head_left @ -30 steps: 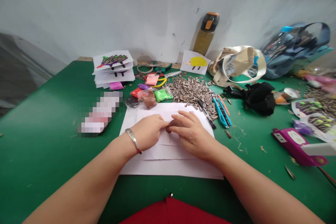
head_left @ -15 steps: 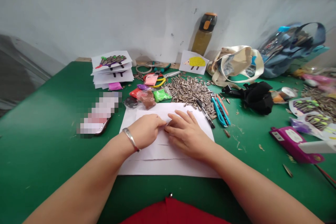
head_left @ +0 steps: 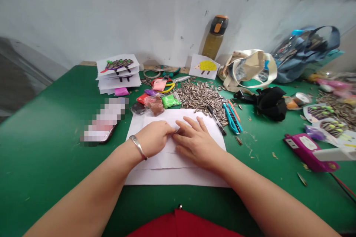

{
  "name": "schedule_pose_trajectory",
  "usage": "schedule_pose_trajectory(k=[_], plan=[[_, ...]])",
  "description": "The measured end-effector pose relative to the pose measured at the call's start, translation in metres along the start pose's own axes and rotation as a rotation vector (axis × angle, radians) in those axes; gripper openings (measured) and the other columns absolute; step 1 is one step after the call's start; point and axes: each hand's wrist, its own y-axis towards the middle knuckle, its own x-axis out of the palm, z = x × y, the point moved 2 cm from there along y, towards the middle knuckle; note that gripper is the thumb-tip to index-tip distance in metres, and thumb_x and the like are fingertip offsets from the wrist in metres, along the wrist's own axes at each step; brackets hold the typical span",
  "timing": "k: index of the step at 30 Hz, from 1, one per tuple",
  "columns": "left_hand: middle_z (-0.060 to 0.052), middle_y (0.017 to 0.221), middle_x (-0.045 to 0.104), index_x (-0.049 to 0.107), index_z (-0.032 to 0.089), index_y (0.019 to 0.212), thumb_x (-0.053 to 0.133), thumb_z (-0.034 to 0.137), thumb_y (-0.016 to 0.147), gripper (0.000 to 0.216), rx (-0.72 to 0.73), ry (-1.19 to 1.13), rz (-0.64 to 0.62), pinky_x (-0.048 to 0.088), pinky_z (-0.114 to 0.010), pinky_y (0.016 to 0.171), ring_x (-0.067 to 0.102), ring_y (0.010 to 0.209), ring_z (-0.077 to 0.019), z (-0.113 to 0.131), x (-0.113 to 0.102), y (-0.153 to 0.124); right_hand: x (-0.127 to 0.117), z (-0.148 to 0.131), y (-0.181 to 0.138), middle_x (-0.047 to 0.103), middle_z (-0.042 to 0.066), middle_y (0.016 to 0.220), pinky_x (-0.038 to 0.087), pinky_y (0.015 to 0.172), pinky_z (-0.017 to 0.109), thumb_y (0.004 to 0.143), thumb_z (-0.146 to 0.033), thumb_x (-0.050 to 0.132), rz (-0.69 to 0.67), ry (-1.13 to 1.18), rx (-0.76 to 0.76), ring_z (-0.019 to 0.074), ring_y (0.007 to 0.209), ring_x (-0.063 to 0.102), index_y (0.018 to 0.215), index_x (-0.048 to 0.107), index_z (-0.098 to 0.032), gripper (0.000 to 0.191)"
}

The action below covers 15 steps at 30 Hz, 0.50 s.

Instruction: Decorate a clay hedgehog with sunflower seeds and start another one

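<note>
A white sheet of paper [head_left: 164,161] lies on top of a larger white sheet [head_left: 178,177] in front of me. My left hand [head_left: 152,139], with a silver bangle at the wrist, is closed, thumb and forefinger pinching a raised bit of paper [head_left: 174,125] near the middle of the upper sheet. Beside it my right hand [head_left: 196,140] lies across the paper with its fingers spread, the tips close to the left hand's fingertips. A short slit or edge shows in the paper below the hands. What lies beneath the palms is hidden.
Behind the paper lie a heap of striped sunflower seeds [head_left: 200,94], bagged coloured clay [head_left: 171,100], a black pen [head_left: 217,120] and a blue cutter [head_left: 233,118]. A phone [head_left: 104,120] and stacked cards [head_left: 119,81] are left; a purple glue gun [head_left: 307,152] is right.
My right hand has shifted very slightly left towards my left hand. The left hand keeps its pinch on the paper, and the view has turned a little.
</note>
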Motion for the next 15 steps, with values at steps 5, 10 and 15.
schedule_pose_trajectory(k=[5,10,15], plan=[[-0.005,0.099,0.073,0.073,0.021,0.099,0.042,0.008,0.086,0.036,0.037,-0.033,0.0,0.048,-0.032,0.083,0.065,0.094,-0.0217,-0.0014,0.0008,-0.0006,-0.0014,0.0093,-0.0021,0.045,0.007,0.146,0.013,0.111,0.067,0.097,-0.04,0.042,0.04,-0.037,0.062,0.0349,0.138,0.03,0.12,0.065,-0.031,0.034],[-0.005,0.098,0.072,0.073,0.022,0.1,0.042,0.009,0.087,0.036,0.029,-0.04,0.004,0.047,-0.032,0.083,0.065,0.093,-0.0217,-0.0008,0.0019,-0.0007,0.0002,0.005,0.0009,0.048,0.007,0.144,0.011,0.113,0.065,0.097,-0.042,0.041,0.002,-0.066,0.083,0.0351,0.138,0.03,0.116,0.066,-0.027,0.035],[-0.006,0.096,0.071,0.074,0.02,0.099,0.042,0.008,0.086,0.036,0.044,-0.023,-0.012,0.047,-0.031,0.08,0.064,0.09,-0.0217,-0.0006,0.0023,-0.0008,-0.001,0.0048,0.0005,0.046,0.007,0.146,0.012,0.112,0.066,0.096,-0.044,0.044,0.018,-0.052,0.09,0.0349,0.139,0.029,0.117,0.066,-0.027,0.034]])
